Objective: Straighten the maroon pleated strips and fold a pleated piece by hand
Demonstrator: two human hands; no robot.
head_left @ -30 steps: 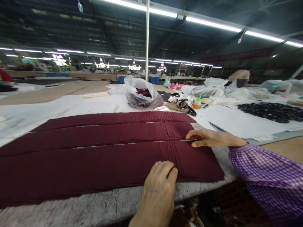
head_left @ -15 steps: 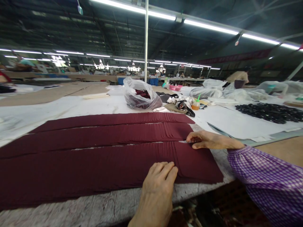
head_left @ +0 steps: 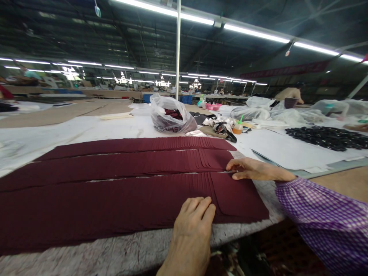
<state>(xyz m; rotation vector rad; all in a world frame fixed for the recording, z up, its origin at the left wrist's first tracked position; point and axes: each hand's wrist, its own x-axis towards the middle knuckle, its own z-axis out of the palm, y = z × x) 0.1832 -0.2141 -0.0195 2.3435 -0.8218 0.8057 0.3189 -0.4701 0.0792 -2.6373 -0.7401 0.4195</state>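
Three long strips of stacked, thin maroon fabric pieces lie side by side, their right ends fanned into stepped layers: a near stack (head_left: 115, 207), a middle stack (head_left: 129, 163) and a far stack (head_left: 129, 145). My left hand (head_left: 195, 222) rests palm down on the near stack's front edge, fingers outstretched close together just left of the fanned edges. At that stack's far right corner, my right hand (head_left: 244, 168) bends thumb and fingers around the top fabric piece (head_left: 241, 199). The thumb is on the near side, the fingertips by the middle stack; the exact contact is partly hidden.
Behind the stacks stands a clear plastic bag (head_left: 172, 119) with maroon cloth inside. Beside it are fabric scraps (head_left: 221, 128) and a small bottle of orange liquid (head_left: 238, 126). Black pieces (head_left: 327, 137) are heaped at right. A person (head_left: 290, 94) bends in the background.
The right end of the near stack's top piece has shifted slightly left, and my right hand has moved a little left as well. My left hand stays nearly still.
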